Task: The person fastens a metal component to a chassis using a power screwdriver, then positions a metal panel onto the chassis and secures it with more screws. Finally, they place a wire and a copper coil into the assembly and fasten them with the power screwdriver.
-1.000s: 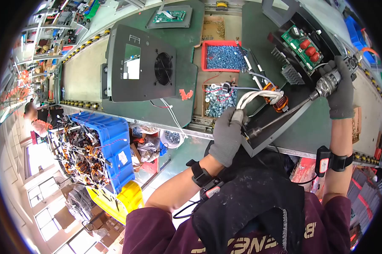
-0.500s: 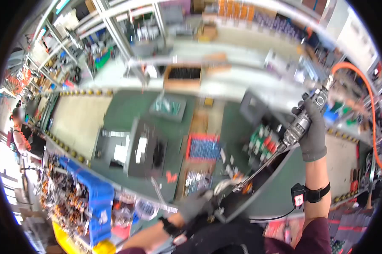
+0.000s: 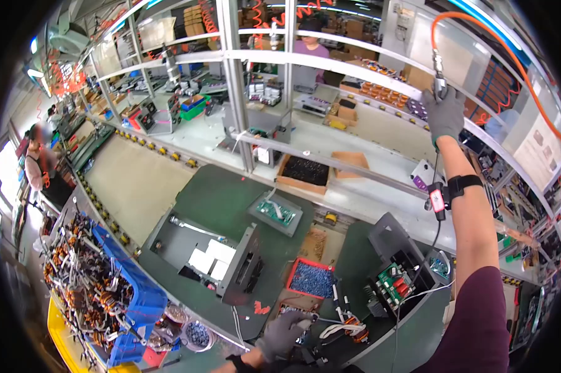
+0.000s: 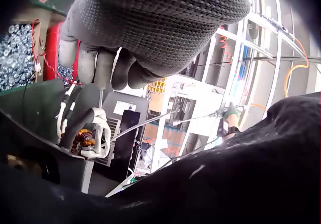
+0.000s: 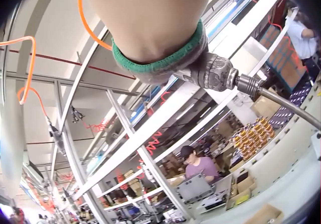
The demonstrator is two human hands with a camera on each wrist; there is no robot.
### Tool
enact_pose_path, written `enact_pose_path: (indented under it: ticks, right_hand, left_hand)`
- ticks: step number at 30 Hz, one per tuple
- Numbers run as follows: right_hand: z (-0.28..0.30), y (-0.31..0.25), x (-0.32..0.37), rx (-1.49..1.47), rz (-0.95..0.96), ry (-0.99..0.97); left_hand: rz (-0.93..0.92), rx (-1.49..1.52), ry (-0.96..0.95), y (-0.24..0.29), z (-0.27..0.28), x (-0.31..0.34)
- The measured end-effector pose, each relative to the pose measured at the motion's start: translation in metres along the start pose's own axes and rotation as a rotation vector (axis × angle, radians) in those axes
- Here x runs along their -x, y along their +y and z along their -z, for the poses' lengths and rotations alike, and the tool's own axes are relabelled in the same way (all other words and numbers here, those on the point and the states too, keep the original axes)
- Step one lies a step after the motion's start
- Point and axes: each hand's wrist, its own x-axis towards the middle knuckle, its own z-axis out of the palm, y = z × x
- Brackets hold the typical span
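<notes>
My gloved right hand (image 3: 445,115) is raised high at the right and grips an air screwdriver (image 3: 440,87), attached to an orange hose (image 3: 489,25). In the right wrist view the driver's chuck (image 5: 248,85) and long shaft (image 5: 291,108) stick out past the glove. Low in the head view, my gloved left hand (image 3: 285,336) hovers with loosely bent fingers beside thick white cables (image 3: 333,329). These lead to a copper-wound coil (image 3: 358,334) in a dark metal case. A green circuit board (image 3: 394,283) with red parts sits in that case. The left fingertips are partly hidden.
A red bin of blue screws (image 3: 311,278) stands behind the left hand. Left of it is another dark case (image 3: 240,267). A blue crate of coils (image 3: 125,311) stands at the left. Metal rails (image 3: 318,59) cross above the bench, with a person (image 3: 310,50) beyond.
My right hand has lifted the driver from the case up and away to the right. The left hand has let go of the white cable's end. The head view has tilted upward.
</notes>
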Motion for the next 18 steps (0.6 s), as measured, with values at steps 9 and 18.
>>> enact_pose_path:
  ticks: [9, 18]
  right_hand:
    - [0.105, 0.010, 0.135, -0.731, 0.220, -0.672]
    - [0.314, -0.108, 0.309, -1.275, 0.646, -1.125]
  left_hand:
    - [-0.754, -0.714, 0.214, 0.084, -0.021, -0.102]
    - [-0.773, -1.354, -0.241, 0.099, -0.099, -0.148]
